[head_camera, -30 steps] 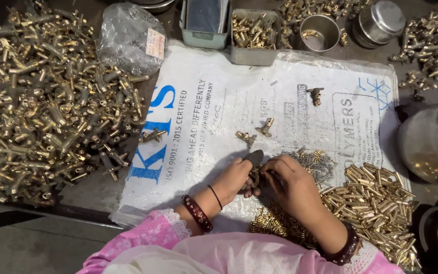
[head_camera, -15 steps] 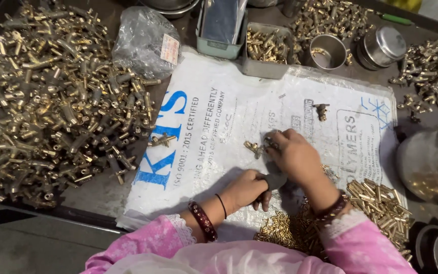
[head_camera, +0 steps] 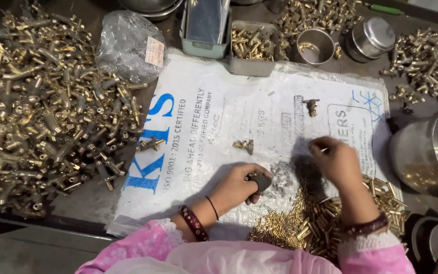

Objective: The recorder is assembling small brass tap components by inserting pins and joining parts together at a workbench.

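head view: left hand [head_camera: 239,189] gripped a dark small tool [head_camera: 261,181] on the white sack [head_camera: 219,122]; right hand [head_camera: 336,161] pinched something tiny above the brass pin pile [head_camera: 300,223]. along the table's far edge, a grey tray [head_camera: 252,48] held brass fittings and a steel cup [head_camera: 314,46] a few more.

L hand [head_camera: 242,186] grips dark tool [head_camera: 260,181]; R hand [head_camera: 336,161] over brass pins [head_camera: 300,226] on sack [head_camera: 219,116].

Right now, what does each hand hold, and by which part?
Left hand: a small dark tool, gripped around its body. Right hand: something thin at its fingertips; cannot tell what.
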